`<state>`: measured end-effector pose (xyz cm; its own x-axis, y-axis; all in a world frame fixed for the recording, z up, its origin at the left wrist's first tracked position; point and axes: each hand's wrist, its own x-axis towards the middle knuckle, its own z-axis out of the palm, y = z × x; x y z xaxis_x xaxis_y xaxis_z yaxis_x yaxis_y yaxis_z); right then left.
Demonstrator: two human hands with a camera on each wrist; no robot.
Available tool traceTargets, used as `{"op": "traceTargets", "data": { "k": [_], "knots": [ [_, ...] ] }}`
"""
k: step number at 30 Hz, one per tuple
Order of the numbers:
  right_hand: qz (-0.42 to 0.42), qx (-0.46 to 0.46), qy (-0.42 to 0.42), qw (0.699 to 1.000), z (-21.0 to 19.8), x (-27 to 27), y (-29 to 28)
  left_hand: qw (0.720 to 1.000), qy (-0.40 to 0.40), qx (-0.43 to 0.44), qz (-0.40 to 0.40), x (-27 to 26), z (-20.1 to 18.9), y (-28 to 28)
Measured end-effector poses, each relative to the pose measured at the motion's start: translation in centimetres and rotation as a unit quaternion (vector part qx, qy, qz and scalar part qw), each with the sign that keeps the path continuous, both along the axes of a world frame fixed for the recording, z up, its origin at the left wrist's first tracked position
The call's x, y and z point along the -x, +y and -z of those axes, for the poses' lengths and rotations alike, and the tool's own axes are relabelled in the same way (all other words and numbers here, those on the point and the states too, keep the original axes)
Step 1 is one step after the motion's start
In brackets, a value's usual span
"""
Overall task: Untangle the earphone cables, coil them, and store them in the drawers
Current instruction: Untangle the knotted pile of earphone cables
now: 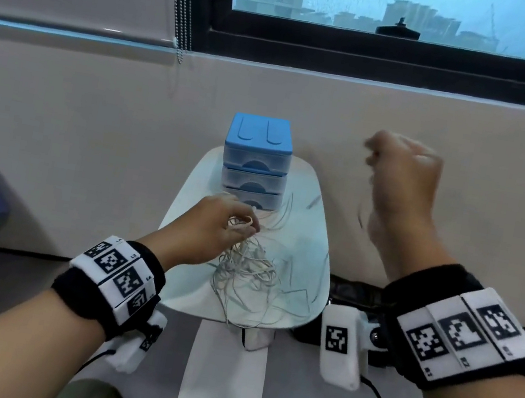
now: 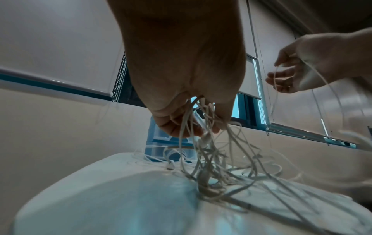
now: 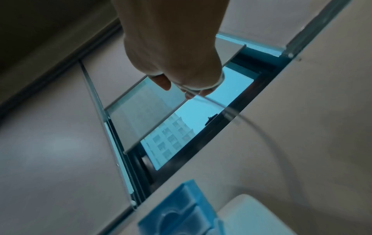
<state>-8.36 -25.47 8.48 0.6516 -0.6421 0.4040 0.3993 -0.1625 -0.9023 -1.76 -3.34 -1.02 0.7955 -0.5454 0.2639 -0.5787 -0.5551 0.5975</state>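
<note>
One small white table [image 1: 312, 186]; blue drawers [image 1: 256, 159] shut at far edge, awaiting coils. Tangled earphone cables [image 1: 247, 269] mid-table, bunch pinched by left hand [image 1: 215, 225] as anchor. Right hand [image 1: 400, 176] raised, fingers curled on one strand, drawing it clear.

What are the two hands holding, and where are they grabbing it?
The left hand grips the top of the tangled earphone cables. The right hand, raised high, pinches one loose cable strand pulled from it.
</note>
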Motion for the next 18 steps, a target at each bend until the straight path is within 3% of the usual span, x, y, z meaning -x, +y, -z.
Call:
{"op": "traceTargets", "data": {
  "k": [2, 4, 9, 14, 18],
  "knots": [
    [0.079, -0.005, -0.035, 0.996, 0.4, -0.2, -1.8, 1.0, -0.002, -0.013, 0.004, 0.2, 0.7, 0.7],
    [0.1, 0.022, -0.034, 0.994, 1.5, -0.2, -3.3, 1.0, 0.006, -0.028, -0.008, 0.3, 1.4, 1.3],
    [0.013, 0.102, 0.11, 0.989, 6.6, -0.6, -4.4, 0.995, 0.05, -0.071, -0.057, 0.3, 3.2, 1.3],
    [-0.101, 0.219, 0.334, 0.911, 10.1, -0.9, -3.5, 0.986, 0.127, -0.048, -0.093, 0.6, 3.8, 1.3],
    [-0.115, 0.349, 0.395, 0.842, 11.0, -1.4, -1.5, 0.982, 0.162, -0.017, -0.1, 0.4, 4.1, 1.8]
  ]
}}
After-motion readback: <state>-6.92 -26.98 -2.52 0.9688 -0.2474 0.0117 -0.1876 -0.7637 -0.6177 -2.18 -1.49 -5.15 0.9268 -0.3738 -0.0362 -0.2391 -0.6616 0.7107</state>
